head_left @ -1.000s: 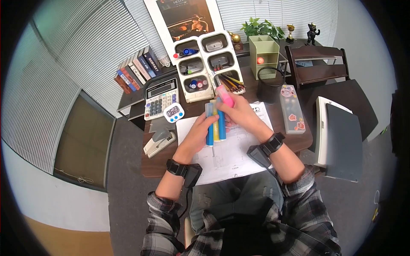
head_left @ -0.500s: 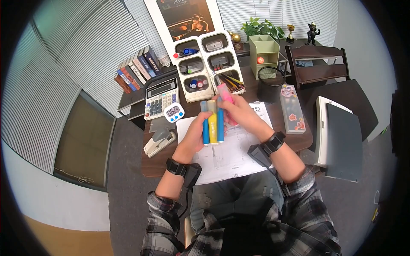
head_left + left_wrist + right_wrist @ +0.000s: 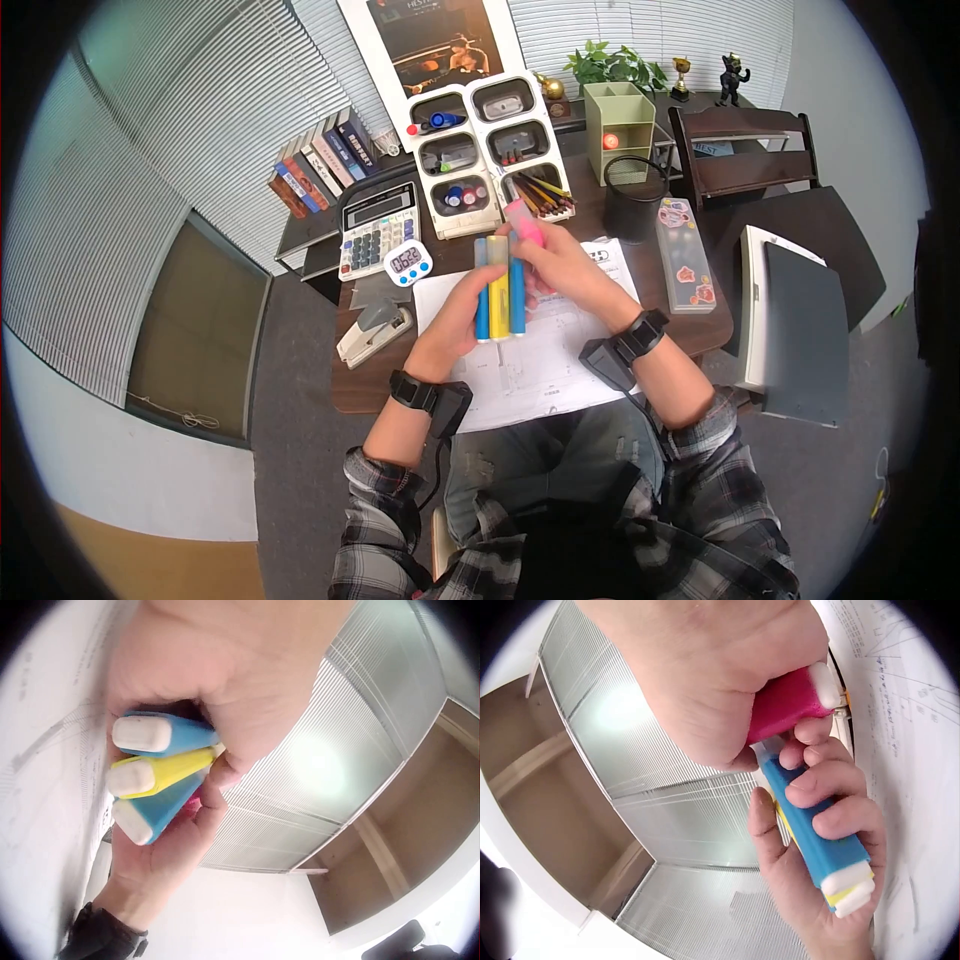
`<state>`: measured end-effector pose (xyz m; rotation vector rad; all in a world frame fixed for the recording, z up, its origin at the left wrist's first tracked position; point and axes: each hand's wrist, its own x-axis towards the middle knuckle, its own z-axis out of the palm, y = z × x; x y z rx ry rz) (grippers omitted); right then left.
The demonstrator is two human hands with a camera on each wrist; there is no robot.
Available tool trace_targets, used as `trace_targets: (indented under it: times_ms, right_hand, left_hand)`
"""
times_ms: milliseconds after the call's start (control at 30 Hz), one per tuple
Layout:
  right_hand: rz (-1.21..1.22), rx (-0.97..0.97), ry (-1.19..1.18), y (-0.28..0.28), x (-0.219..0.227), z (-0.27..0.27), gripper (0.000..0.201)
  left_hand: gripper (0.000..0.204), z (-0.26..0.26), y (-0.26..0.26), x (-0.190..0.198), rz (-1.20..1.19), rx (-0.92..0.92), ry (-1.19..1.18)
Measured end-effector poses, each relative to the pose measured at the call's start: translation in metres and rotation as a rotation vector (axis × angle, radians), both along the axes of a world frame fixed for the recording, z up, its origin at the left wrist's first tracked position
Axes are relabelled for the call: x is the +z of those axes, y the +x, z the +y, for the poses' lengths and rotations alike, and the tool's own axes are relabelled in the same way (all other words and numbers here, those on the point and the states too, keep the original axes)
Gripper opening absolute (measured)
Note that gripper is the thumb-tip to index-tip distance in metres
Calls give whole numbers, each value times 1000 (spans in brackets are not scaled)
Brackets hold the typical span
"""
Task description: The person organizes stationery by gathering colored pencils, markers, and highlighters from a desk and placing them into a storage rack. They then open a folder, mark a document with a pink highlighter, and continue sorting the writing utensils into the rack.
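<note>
In the head view, my left hand (image 3: 458,314) grips a row of three highlighters over the papers. The yellow highlighter (image 3: 499,300) lies between one blue highlighter (image 3: 481,315) and a second blue highlighter (image 3: 517,300). Their white ends show in the left wrist view, with the left fingers curled round them. My right hand (image 3: 572,268) holds a pink highlighter (image 3: 523,220), its capped end pointing up and away. In the right wrist view, the pink barrel (image 3: 791,706) crosses close over the blue highlighter's capped end, and the right palm hides part of it.
Printed papers (image 3: 530,380) lie under the hands. A calculator (image 3: 375,235), timer (image 3: 407,263) and stapler (image 3: 375,332) stand left. Beyond is a white organizer (image 3: 470,215) with pens and pencils. A black mesh cup (image 3: 632,212) and pencil case (image 3: 686,265) are right.
The three highlighters in my left hand have turned from a slanted bunch into a flatter side-by-side row, the yellow one showing more. My right hand keeps the pink highlighter, moving only slightly.
</note>
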<state>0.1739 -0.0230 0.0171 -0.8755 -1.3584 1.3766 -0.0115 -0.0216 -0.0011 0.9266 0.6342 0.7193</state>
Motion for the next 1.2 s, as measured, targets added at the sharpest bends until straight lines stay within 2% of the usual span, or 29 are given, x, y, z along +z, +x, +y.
trace_targets:
  times_ms: [67, 167, 300, 367, 667, 900, 967, 1000, 1200]
  right_hand:
    - [-23, 35, 14, -1, -2, 0, 31]
    - [-13, 48, -4, 0, 2, -2, 32]
    - [67, 71, -17, -2, -2, 0, 30]
    - [-20, 39, 16, -3, 4, -5, 28]
    - [-50, -17, 13, 0, 5, -4, 24]
    - [2, 20, 11, -1, 7, -6, 23]
    - [-157, -6, 79, -1, 6, -5, 27]
    - [-154, -8, 82, -1, 2, -2, 27]
    - [-28, 54, -68, 1, 1, -1, 33]
  left_hand:
    - [35, 0, 1, -2, 93, -16, 110]
    - [26, -3, 3, 4, 101, -17, 138]
    - [23, -4, 4, 3, 117, -16, 175]
    - [21, -3, 2, 3, 151, -31, 175]
    - [22, -4, 7, 0, 119, -39, 243]
    - [21, -2, 4, -2, 156, -57, 266]
    - [23, -3, 4, -5, 204, -87, 322]
    - [23, -3, 5, -5, 206, -89, 326]
    - [28, -8, 7, 3, 223, -75, 327]
